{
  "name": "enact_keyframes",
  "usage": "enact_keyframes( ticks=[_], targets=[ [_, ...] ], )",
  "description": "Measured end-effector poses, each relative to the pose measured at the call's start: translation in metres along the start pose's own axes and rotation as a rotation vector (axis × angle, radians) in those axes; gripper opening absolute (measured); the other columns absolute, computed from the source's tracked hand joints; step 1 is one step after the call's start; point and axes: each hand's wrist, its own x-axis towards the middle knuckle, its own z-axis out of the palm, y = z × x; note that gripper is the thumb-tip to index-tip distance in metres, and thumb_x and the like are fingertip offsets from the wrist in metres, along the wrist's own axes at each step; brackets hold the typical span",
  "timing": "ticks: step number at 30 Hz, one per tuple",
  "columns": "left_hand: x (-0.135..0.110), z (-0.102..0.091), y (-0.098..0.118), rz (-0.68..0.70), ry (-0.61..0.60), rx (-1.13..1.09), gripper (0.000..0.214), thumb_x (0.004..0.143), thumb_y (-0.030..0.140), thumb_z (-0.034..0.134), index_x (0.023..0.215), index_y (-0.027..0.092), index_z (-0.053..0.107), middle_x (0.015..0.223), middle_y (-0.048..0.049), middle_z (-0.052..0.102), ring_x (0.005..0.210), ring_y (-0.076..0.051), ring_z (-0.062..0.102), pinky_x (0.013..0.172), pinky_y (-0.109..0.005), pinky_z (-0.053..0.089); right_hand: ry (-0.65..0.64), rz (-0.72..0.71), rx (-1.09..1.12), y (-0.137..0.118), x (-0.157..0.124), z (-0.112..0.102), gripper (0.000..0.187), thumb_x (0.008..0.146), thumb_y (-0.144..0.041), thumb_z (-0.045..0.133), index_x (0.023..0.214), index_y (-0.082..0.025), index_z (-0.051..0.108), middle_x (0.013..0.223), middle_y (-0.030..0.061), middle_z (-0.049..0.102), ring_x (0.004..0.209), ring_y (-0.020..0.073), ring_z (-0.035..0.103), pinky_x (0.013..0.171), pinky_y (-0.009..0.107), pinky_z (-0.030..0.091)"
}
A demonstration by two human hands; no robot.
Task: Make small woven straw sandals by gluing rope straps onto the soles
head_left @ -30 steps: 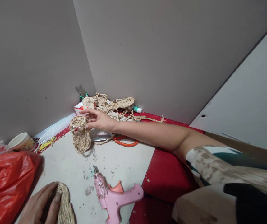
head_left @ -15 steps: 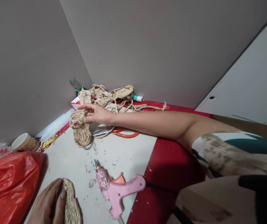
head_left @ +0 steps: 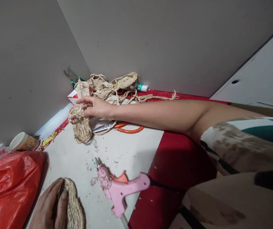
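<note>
My left hand (head_left: 48, 203) is at the lower left, its fingers and thumb closed round the edge of a woven straw slipper sole (head_left: 74, 200). Part of the sole is hidden under the fingers. At the far end of the white board, my right hand (head_left: 94, 106) reaches in with fingers stretched and apart. Its thumb is at the side of a small woven straw slipper (head_left: 80, 127) with a beaded strap; whether they touch I cannot tell. Just behind the fingertips stands another small woven slipper (head_left: 82, 89). A pink glue gun (head_left: 119, 190) lies on the board between my hands.
Orange-handled scissors (head_left: 129, 128) lie under my right forearm. Braided straw cord (head_left: 124, 82) is heaped by the back wall, near a glue stick (head_left: 142, 87) and pliers (head_left: 71, 75). Clear sticks (head_left: 55, 121), a paper cup (head_left: 24, 141) and a red plastic bag (head_left: 12, 187) line the left.
The whole view has shifted slightly, so the far things appear higher up. My right hand stays beside the small slipper, and my left hand keeps its hold on the sole.
</note>
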Motion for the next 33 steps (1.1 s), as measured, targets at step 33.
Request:
enact_keyframes(
  ticks=[33],
  targets=[
    [-0.001,0.013,-0.014,0.107,0.13,0.003,0.038,0.089,0.029,0.052,0.126,0.02,0.052,0.119,-0.0096,0.063,0.107,-0.022,0.062,0.097,-0.035,0.048,0.071,0.202,0.178,-0.002,0.003,0.001,0.025,0.072,0.003,0.057,0.09,-0.014,0.058,0.072,-0.0018,0.056,0.061,0.008,0.053,0.054,0.021,0.048]
  ],
)
